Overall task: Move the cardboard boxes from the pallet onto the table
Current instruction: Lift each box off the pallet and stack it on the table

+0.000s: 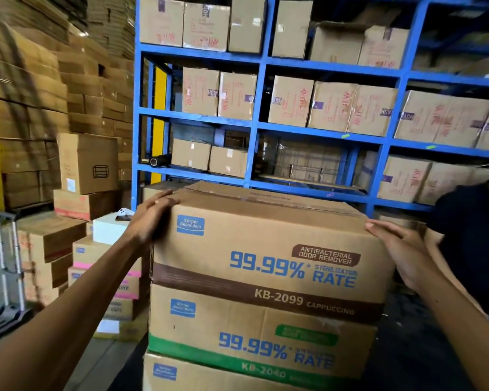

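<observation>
Flanking the top box, left hand and right hand press its sides.

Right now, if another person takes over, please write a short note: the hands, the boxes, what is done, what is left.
Left hand: flat on the top left corner of the top box, fingers straight.
Right hand: flat against its right side.
This brown-striped box rests on the green-striped box, with a third below. No table in view.
Done: nothing visible.
Left: lift and carry each box.

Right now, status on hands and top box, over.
Left hand and right hand flat on KB-2099 box sides, fingers straight. Box on KB-2040 box. Nothing on top.
</observation>
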A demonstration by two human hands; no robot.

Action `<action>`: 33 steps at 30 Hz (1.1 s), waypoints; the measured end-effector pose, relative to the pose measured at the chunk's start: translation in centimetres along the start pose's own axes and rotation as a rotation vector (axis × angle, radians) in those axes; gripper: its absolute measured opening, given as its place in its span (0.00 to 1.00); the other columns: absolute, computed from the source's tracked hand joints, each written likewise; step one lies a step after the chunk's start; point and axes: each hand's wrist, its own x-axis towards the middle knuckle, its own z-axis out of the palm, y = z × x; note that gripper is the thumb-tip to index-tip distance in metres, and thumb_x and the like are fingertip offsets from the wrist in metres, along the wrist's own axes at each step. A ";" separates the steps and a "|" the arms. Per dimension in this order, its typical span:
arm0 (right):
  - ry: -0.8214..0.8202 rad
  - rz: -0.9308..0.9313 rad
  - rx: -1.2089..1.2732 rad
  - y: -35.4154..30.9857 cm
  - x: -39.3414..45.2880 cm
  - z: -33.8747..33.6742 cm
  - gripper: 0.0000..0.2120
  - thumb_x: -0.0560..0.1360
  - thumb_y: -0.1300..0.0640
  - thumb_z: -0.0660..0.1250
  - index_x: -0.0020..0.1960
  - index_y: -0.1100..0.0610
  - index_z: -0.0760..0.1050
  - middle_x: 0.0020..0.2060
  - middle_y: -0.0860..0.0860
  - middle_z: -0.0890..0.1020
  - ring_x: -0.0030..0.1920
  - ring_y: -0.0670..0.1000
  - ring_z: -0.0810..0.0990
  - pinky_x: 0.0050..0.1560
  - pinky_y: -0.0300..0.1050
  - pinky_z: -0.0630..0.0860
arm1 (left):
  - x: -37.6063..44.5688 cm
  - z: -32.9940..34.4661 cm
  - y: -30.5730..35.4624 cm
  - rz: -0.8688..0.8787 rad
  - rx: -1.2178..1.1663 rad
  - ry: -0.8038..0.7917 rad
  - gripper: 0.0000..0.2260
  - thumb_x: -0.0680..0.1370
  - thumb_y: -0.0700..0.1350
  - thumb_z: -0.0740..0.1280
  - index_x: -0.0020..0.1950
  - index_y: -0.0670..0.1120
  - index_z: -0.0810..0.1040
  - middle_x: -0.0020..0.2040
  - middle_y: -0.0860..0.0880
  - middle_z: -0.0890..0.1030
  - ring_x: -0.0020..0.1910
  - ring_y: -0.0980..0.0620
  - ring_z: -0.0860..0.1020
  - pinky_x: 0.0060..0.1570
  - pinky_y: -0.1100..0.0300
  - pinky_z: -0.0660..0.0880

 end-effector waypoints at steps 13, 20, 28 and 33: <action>0.211 -0.328 -0.461 -2.0 -3.9 2.3 0.12 0.76 0.55 0.66 0.58 0.57 0.79 0.62 0.54 0.77 0.64 0.55 0.72 0.66 0.56 0.65 | -4.0 0.8 0.0 0.111 0.135 0.062 0.19 0.79 0.52 0.64 0.67 0.45 0.72 0.62 0.47 0.77 0.58 0.48 0.75 0.55 0.54 0.72; -0.138 -0.686 -0.354 -2.7 -14.5 10.7 0.10 0.69 0.57 0.66 0.49 0.56 0.81 0.48 0.50 0.82 0.52 0.56 0.78 0.57 0.52 0.71 | -18.0 -3.8 -2.7 0.051 0.388 0.121 0.35 0.72 0.62 0.68 0.75 0.48 0.65 0.72 0.49 0.71 0.69 0.54 0.70 0.67 0.52 0.69; -0.707 -0.664 -0.132 -1.3 -32.8 20.4 0.12 0.73 0.54 0.67 0.53 0.58 0.80 0.50 0.51 0.81 0.52 0.56 0.80 0.54 0.44 0.70 | -42.4 -14.5 -5.8 -0.206 0.519 0.427 0.27 0.77 0.47 0.69 0.74 0.45 0.66 0.73 0.46 0.69 0.73 0.50 0.66 0.70 0.57 0.64; -1.030 -0.664 -0.015 -3.7 -45.0 26.7 0.14 0.74 0.58 0.70 0.60 0.55 0.78 0.53 0.45 0.77 0.58 0.49 0.76 0.57 0.43 0.69 | -58.3 -22.5 -4.1 -0.360 0.579 0.692 0.31 0.74 0.58 0.69 0.73 0.48 0.67 0.70 0.50 0.72 0.68 0.53 0.71 0.67 0.54 0.70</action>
